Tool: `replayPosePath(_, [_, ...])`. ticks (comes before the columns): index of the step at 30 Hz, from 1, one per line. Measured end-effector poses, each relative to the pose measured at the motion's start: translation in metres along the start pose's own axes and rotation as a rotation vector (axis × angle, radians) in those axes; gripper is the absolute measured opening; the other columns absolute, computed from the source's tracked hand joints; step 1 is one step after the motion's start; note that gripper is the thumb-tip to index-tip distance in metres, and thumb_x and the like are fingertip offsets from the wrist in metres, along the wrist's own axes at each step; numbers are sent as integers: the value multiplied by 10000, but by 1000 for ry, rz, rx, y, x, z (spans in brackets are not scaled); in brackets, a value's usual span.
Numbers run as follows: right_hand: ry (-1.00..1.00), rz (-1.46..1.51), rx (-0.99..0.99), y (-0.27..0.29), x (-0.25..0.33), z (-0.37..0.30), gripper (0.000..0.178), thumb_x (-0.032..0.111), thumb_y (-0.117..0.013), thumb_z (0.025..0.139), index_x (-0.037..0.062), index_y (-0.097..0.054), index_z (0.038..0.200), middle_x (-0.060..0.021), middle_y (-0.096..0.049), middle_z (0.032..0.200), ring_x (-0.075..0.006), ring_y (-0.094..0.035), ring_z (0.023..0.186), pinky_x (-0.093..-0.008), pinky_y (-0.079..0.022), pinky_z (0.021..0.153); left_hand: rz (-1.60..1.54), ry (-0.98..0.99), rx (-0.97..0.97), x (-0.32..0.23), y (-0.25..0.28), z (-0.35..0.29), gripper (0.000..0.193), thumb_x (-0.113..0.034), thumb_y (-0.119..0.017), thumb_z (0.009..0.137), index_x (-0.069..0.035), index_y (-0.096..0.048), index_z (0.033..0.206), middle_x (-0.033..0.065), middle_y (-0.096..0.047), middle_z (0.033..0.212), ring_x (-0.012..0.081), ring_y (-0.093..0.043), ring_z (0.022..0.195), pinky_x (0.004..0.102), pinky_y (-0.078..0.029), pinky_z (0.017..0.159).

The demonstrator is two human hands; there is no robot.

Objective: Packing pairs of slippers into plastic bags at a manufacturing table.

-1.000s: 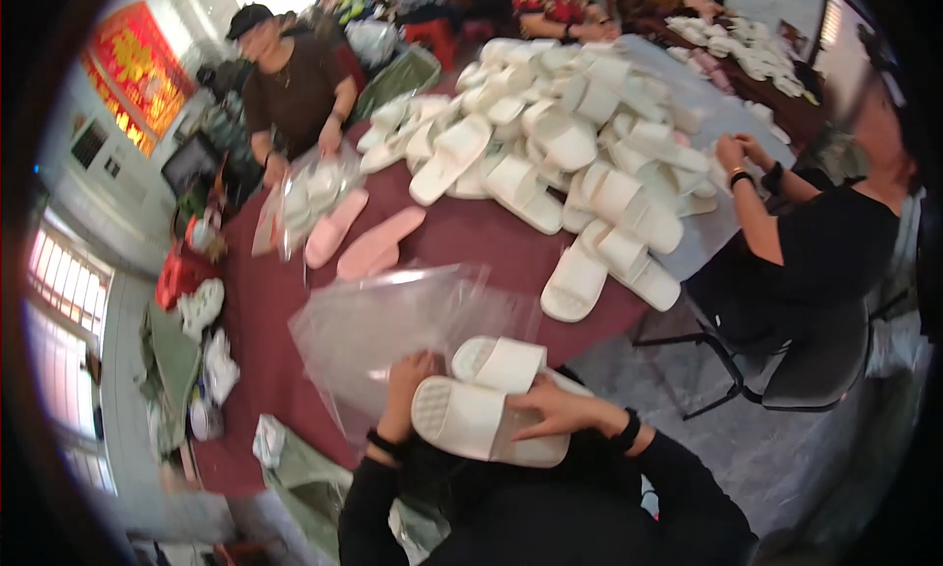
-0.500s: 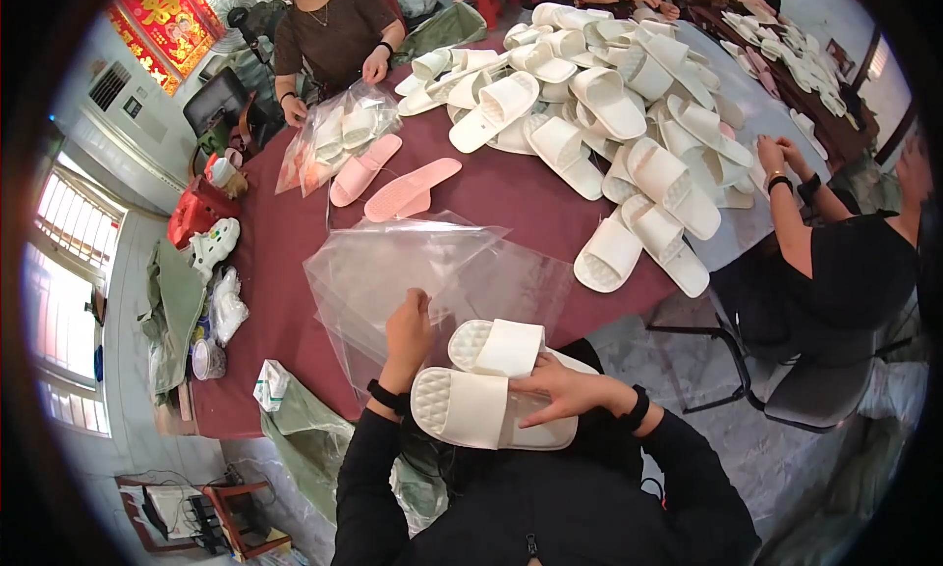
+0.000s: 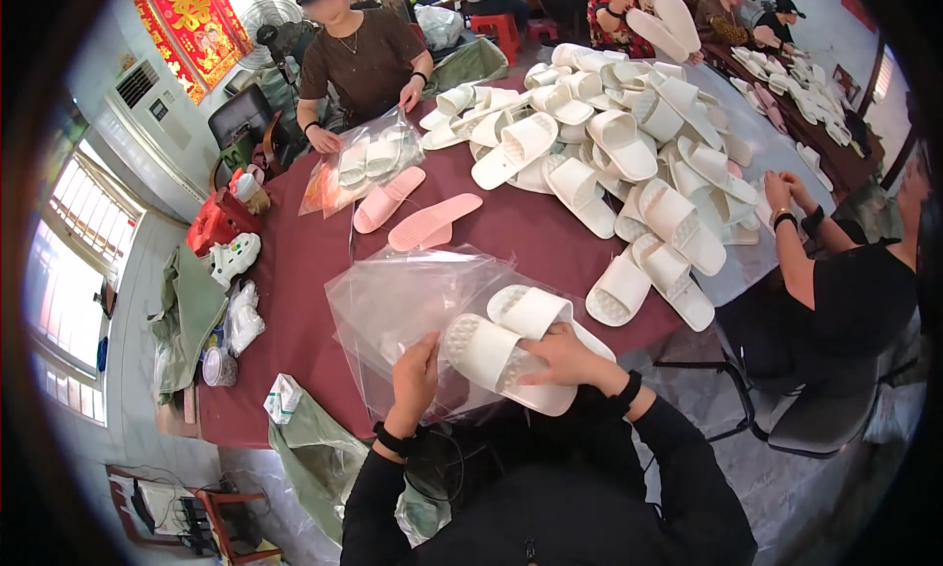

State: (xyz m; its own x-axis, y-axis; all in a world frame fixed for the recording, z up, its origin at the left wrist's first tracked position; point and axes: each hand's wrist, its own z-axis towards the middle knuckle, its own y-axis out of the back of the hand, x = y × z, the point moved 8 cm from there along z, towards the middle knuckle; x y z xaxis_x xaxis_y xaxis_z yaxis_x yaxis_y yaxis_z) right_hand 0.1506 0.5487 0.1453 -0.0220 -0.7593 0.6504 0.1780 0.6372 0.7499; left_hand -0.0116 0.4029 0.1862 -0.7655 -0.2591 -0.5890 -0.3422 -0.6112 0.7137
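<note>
A pair of white slippers [image 3: 481, 352] lies side by side in my right hand [image 3: 562, 358], whose fingers close around the inner edges of both near the middle. Their toe ends point left, over a stack of clear plastic bags [image 3: 393, 296] spread at the table's near edge. My left hand [image 3: 416, 375] is closed at the near side of these bags, its fingertips pinching the edge of a clear bag beside the slippers' toes. Just beyond the bags rest two pink slippers [image 3: 432, 222].
A large heap of white slippers [image 3: 619, 139] covers the far right of the dark red table [image 3: 295, 311]. Across from me a person [image 3: 363, 65] handles bagged white slippers [image 3: 368, 161]. At the right sits another person [image 3: 825, 262]. A red bag [image 3: 218, 222] stands at the left edge.
The white slippers and my right hand have moved forward, tilting so that the toes overlap the bags. My left hand has come lower, to the bag's edge. The view has shifted too.
</note>
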Motion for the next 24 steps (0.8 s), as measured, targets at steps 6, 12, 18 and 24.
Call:
replayPosePath(6, [61,-271,-127,-20,32,-1,630,506,-662,718,94,-583,1187,-151,-613,1112,-328,-471,1165,-494,-293,976,18,-171,15,-23,-21,-1,315,-46,-559,852,-87,-607,1160,140,-593,1174,344,-547,1102,481,-391,962])
replayPosePath(12, [43,-313,-169,-24,41,-5,572,467,-646,752,91,-589,1178,-140,-622,1091,-312,-488,1150,-493,-296,986,158,-319,102,-39,-35,-10,406,-35,-582,807,-141,-599,1199,119,-542,1270,367,-453,1221,553,-267,1039])
replayPosePath(18, [19,-372,-322,-13,43,-20,475,391,-691,719,92,-639,1084,-98,-644,997,-261,-537,1082,-486,-342,958,40,-368,187,-55,-48,-21,353,-37,-615,777,-131,-648,1116,117,-518,1298,367,-453,1221,534,-320,1011])
replayPosePath(24, [36,-403,-296,-27,44,-25,446,365,-690,716,96,-648,1070,-92,-644,978,-247,-538,1061,-474,-355,951,-52,-398,160,-62,-44,-14,344,-113,-648,776,-107,-640,1120,172,-524,1267,361,-511,1121,464,-385,933])
